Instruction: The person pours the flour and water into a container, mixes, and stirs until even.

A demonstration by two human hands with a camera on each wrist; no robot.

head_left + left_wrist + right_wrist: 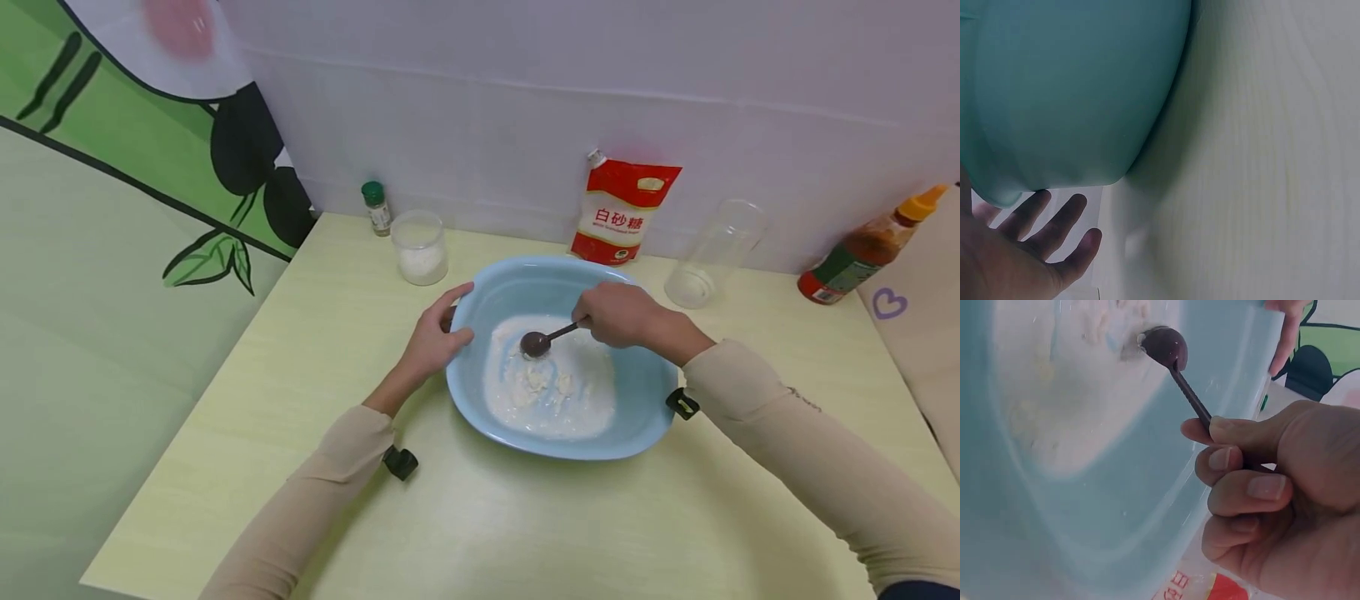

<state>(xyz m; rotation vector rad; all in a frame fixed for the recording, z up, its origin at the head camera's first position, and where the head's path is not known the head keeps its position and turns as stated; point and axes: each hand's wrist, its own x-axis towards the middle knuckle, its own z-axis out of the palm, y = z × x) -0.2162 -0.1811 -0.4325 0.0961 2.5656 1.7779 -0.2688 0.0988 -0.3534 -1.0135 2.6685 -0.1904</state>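
Note:
A light blue plastic basin stands on the table, a milky white mix with pale lumps spread over its bottom. My left hand holds the basin's left rim. Its thumb lies at the rim, and in the left wrist view the other fingers spread along the outside wall. Over the basin, my right hand grips the handle of a dark brown spoon. The spoon's bowl dips into the white mix, and in the right wrist view thumb and forefinger pinch the handle.
Behind the basin stand a green-capped shaker, a glass of white granules and a red-and-white sugar pouch. Farther right are a tall clear glass and a sauce bottle with an orange cap. A pale cloth hangs along the table's back edge.

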